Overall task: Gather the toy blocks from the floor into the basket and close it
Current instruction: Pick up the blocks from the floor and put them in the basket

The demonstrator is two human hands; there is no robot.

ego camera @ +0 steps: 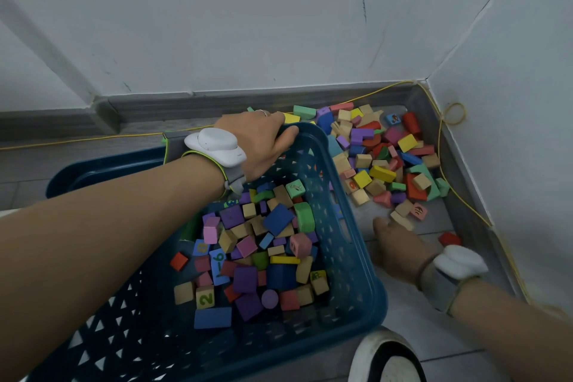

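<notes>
A grey tiled floor [412, 313] runs into a corner where two white walls [279, 18] meet above a grey skirting board [217, 104], and a thin yellow cable [446, 177] trails along the base of the walls. The blue basket [350, 251], a perforated plastic tub, sits on the floor left of the corner with its long axis running from the near left toward the far right, its far rim tilted up toward the corner. Inside it lies a jumble of coloured blocks [248, 257]. Its dark blue lid [102, 169] lies just behind it on the left.

The left hand [263, 141] grips the basket's far rim — fingers curled over the edge, thumb on the inside. The right hand [397, 245] reaches along the floor beside the basket toward the heap of loose blocks [384, 158] piled in the corner; it is blurred, so whether its fingers are spread or closed I cannot tell. Both wrists carry white devices on grey straps — the left one [214, 143], the right one [459, 263].
</notes>
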